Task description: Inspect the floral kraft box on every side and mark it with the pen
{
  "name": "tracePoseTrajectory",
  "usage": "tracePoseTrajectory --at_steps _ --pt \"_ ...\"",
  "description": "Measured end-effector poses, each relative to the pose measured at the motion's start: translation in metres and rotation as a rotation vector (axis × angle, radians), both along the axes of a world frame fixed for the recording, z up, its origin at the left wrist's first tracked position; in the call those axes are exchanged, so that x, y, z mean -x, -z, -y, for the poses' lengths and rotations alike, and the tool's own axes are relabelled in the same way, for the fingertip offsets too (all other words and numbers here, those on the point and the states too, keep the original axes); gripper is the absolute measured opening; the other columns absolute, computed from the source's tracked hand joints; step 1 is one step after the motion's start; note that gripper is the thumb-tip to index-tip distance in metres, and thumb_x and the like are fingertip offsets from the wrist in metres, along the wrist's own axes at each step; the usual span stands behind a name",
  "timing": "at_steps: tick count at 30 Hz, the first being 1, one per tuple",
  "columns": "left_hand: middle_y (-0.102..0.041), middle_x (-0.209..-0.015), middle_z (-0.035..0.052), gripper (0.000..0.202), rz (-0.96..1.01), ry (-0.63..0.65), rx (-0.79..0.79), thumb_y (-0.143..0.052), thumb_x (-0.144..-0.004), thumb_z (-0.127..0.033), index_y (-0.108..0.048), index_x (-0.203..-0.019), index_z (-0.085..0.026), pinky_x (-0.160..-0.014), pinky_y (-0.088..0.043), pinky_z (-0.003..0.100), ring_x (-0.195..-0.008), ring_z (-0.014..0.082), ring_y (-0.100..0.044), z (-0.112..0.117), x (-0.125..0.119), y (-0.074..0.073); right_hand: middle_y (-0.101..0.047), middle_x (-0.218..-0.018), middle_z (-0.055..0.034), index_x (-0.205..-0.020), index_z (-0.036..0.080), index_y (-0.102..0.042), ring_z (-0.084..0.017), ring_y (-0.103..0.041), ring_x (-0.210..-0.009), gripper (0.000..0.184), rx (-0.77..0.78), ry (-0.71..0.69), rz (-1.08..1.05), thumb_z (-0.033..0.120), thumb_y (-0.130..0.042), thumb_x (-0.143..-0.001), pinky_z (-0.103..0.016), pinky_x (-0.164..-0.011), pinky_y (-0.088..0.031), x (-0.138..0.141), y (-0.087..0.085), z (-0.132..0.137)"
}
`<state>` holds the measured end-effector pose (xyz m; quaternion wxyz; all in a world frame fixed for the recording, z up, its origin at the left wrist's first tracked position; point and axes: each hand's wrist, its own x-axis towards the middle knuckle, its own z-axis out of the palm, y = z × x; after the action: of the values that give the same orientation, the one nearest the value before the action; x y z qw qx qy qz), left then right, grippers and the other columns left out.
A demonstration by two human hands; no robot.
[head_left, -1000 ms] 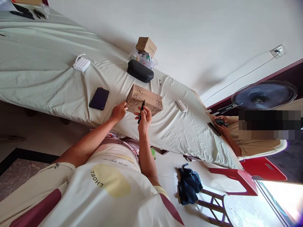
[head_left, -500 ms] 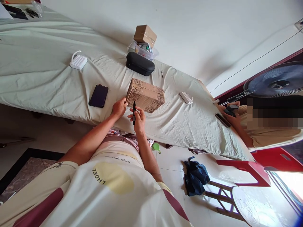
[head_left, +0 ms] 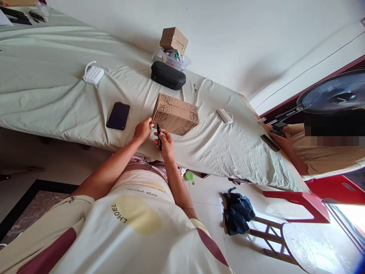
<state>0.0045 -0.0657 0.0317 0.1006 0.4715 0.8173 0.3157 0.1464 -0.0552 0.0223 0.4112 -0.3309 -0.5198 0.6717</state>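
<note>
A brown cardboard box covered with black line drawings stands on the pale-sheeted table in front of me. My left hand grips its near left corner. My right hand is closed round a black marker, held upright with its tip close to the box's near face.
A black phone lies left of the box. Behind it are a black case, a plastic tub with a small carton on top, and a white gadget. At the right another person handles a dark object; fan and red stool stand nearby.
My right hand with the marker has drifted left along the box's near face toward my left hand. The view has shifted a little, and the other person's hands have moved.
</note>
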Motion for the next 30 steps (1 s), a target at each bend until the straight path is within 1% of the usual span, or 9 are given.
tracePoseTrajectory --at_steps 3,6,10,12,14,16,20,24,30 --pt "-0.077 -0.116 0.0108 0.021 0.003 -0.01 -0.001 -0.052 -0.102 -0.025 -0.065 -0.117 -0.019 -0.086 -0.047 0.032 -0.108 0.0277 -0.071 0.0 -0.001 0.0 -0.079 -0.103 -0.0019 -0.116 0.026 -0.062 -0.008 -0.062 -0.058 0.037 -0.138 -0.014 -0.061 0.046 -0.073 -0.087 -0.019 -0.05 -0.044 -0.006 -0.007 0.003" --pt "-0.077 -0.119 0.0108 0.021 0.018 -0.009 -0.016 -0.053 -0.102 -0.027 -0.065 -0.117 -0.019 -0.089 -0.047 0.033 -0.11 0.0275 -0.071 -0.001 -0.001 0.0 -0.075 -0.119 -0.0037 -0.133 0.032 -0.055 -0.009 -0.063 -0.066 0.044 -0.331 0.217 -0.098 0.05 -0.065 -0.094 -0.022 -0.058 -0.048 -0.025 -0.024 -0.013" --pt "-0.077 -0.119 0.0099 0.017 0.055 -0.022 -0.034 -0.055 -0.101 -0.025 -0.065 -0.114 -0.019 -0.089 -0.048 0.032 -0.111 0.0265 -0.072 -0.003 0.0 0.003 -0.065 -0.136 -0.0109 -0.154 0.031 -0.037 -0.014 -0.066 -0.082 0.051 -0.515 0.648 0.066 0.043 -0.041 -0.104 -0.028 -0.067 -0.053 -0.064 -0.041 -0.076" --pt "-0.078 -0.118 0.0097 0.016 0.055 -0.025 -0.05 -0.056 -0.101 -0.024 -0.065 -0.114 -0.02 -0.088 -0.048 0.032 -0.11 0.0263 -0.072 -0.004 0.0 0.006 -0.063 -0.137 -0.0134 -0.155 0.028 -0.037 -0.016 -0.068 -0.094 0.051 -0.558 0.773 0.236 0.034 -0.033 -0.105 -0.031 -0.077 -0.055 -0.082 -0.042 -0.113" --pt "-0.078 -0.116 0.0104 0.017 0.044 -0.037 -0.055 -0.058 -0.101 -0.026 -0.065 -0.115 -0.019 -0.087 -0.048 0.032 -0.11 0.0269 -0.072 -0.004 0.0 0.007 -0.065 -0.131 -0.0142 -0.15 0.022 -0.046 -0.019 -0.067 -0.102 0.05 -0.565 0.77 0.452 0.027 -0.037 -0.101 -0.035 -0.087 -0.055 -0.093 -0.038 -0.144" --pt "-0.078 -0.115 0.0109 0.018 0.034 -0.049 -0.054 -0.059 -0.101 -0.027 -0.065 -0.115 -0.019 -0.087 -0.048 0.032 -0.111 0.0274 -0.072 -0.005 0.0 0.008 -0.068 -0.123 -0.0149 -0.139 0.016 -0.058 -0.022 -0.065 -0.107 0.047 -0.562 0.704 0.706 0.018 -0.041 -0.095 -0.037 -0.094 -0.051 -0.097 -0.029 -0.162" --pt "-0.078 -0.114 0.01 0.016 0.047 -0.042 -0.049 -0.06 -0.1 -0.026 -0.066 -0.114 -0.02 -0.09 -0.049 0.031 -0.109 0.0259 -0.073 -0.006 0.003 0.011 -0.071 -0.118 -0.016 -0.122 0.015 -0.073 -0.025 -0.059 -0.107 0.045 -0.568 0.531 1.088 0.011 -0.044 -0.087 -0.036 -0.095 -0.045 -0.093 -0.005 -0.167" --pt "-0.078 -0.116 0.0091 0.015 0.046 -0.018 -0.081 -0.058 -0.1 -0.023 -0.066 -0.113 -0.021 -0.092 -0.05 0.031 -0.111 0.0243 -0.072 -0.006 0.007 0.014 -0.073 -0.121 -0.0153 -0.117 0.018 -0.078 -0.026 -0.057 -0.106 0.043 -0.597 0.505 1.138 0.013 -0.046 -0.088 -0.036 -0.097 -0.043 -0.092 0.011 -0.164" --pt "-0.078 -0.117 0.0097 0.014 0.031 -0.023 -0.07 -0.056 -0.1 -0.021 -0.065 -0.111 -0.021 -0.093 -0.05 0.031 -0.112 0.0236 -0.072 -0.007 0.008 0.014 -0.074 -0.12 -0.014 -0.117 0.018 -0.079 -0.026 -0.057 -0.106 0.044 -0.616 0.542 1.089 0.018 -0.047 -0.087 -0.037 -0.101 -0.043 -0.095 0.015 -0.169"
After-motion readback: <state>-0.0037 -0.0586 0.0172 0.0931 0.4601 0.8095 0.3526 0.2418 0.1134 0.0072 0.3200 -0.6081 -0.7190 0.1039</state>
